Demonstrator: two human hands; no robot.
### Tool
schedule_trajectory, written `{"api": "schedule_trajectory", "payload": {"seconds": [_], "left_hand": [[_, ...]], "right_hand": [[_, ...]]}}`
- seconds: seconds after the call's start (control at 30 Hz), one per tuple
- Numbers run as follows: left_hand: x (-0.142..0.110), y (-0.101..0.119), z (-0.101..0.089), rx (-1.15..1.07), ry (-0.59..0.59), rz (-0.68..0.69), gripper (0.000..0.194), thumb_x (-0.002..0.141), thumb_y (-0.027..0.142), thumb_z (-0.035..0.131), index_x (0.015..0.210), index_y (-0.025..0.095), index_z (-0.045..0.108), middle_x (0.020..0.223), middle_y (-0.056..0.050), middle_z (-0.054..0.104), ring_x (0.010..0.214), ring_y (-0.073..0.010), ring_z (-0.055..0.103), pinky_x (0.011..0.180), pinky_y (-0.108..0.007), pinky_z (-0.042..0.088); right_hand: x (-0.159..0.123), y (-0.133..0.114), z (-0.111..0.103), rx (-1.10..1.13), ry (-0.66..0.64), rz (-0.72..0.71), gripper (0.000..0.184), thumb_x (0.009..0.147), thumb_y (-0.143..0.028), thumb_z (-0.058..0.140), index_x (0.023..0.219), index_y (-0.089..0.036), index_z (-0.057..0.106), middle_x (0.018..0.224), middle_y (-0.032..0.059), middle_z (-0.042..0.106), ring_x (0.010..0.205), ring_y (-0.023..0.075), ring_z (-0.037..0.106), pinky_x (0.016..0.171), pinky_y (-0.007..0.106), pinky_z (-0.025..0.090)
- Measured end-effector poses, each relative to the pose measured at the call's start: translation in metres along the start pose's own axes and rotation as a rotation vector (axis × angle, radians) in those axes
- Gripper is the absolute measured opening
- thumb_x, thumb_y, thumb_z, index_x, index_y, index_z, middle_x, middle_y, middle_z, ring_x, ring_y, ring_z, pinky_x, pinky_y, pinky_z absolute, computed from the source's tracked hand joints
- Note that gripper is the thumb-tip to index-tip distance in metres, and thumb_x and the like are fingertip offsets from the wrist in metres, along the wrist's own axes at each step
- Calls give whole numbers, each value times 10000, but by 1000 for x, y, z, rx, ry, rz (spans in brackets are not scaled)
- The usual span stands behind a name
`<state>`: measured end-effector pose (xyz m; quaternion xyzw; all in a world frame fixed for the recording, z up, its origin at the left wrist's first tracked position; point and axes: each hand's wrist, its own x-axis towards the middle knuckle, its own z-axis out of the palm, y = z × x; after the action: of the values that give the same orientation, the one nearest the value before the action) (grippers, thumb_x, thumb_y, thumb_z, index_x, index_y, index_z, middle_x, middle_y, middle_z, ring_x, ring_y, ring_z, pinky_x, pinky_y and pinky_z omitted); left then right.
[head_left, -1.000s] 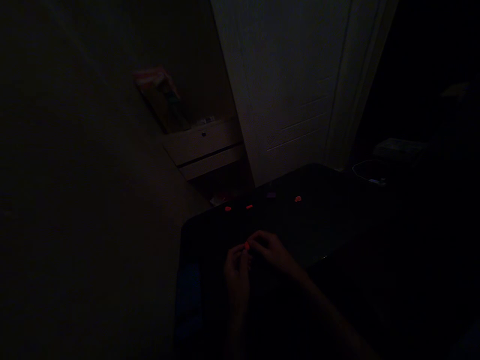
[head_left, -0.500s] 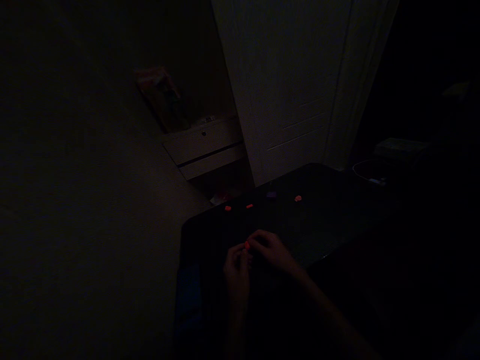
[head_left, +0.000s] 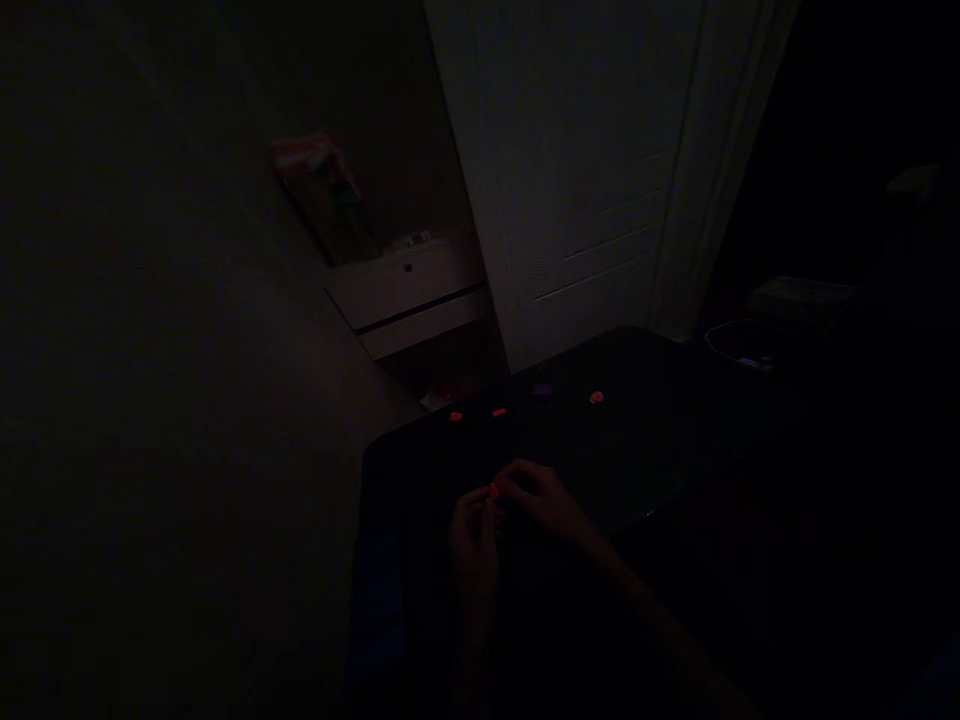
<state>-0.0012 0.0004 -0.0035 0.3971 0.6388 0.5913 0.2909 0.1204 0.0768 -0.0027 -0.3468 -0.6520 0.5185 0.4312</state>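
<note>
Between the fingertips of both hands is a small bright orange-red piece [head_left: 494, 491], too small and dim for me to tell its kind. My left hand [head_left: 475, 530] pinches it from below and the left. From the right, my right hand [head_left: 534, 492] closes its thumb and fingers on the same piece. Farther back on the dark table [head_left: 600, 455] lie a small orange-red lump [head_left: 456, 416], a short orange-red bar [head_left: 499, 412] and a paler orange-red round piece [head_left: 596, 397]. A small purple block [head_left: 542, 390] sits among them.
The room is very dark. A blue flat object [head_left: 379, 580] lies at the table's left edge. Behind stand a pale door [head_left: 577, 180] and a drawer unit [head_left: 420, 290] with a red package [head_left: 319, 190] on top. A white cable [head_left: 720, 345] lies at the right.
The picture has grown slightly darker. My hands and the small piece stay in nearly the same place.
</note>
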Motion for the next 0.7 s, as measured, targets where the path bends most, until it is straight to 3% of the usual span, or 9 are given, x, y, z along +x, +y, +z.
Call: {"api": "schedule_trajectory", "payload": {"seconds": [0.2,0.7], "left_hand": [[0,4,1,-25,12,-1,442,799,557,698,988,157,698,737,-51,684,636,-161,636,569,-255,497],[0,3,0,-2,11,2,421,809,527,694,1003,154,697,774,-59,695,677,-168,650,596,-260,503]], "right_hand": [[0,-2,0,2,-4,-19,175,929,-321,624,873,-184,718,876,34,742,849,188,679,789,283,502],[-1,-2,0,-8,2,-22,179,931,-327,620,879,-186,718,880,35,741,855,193,682,794,288,496]]}}
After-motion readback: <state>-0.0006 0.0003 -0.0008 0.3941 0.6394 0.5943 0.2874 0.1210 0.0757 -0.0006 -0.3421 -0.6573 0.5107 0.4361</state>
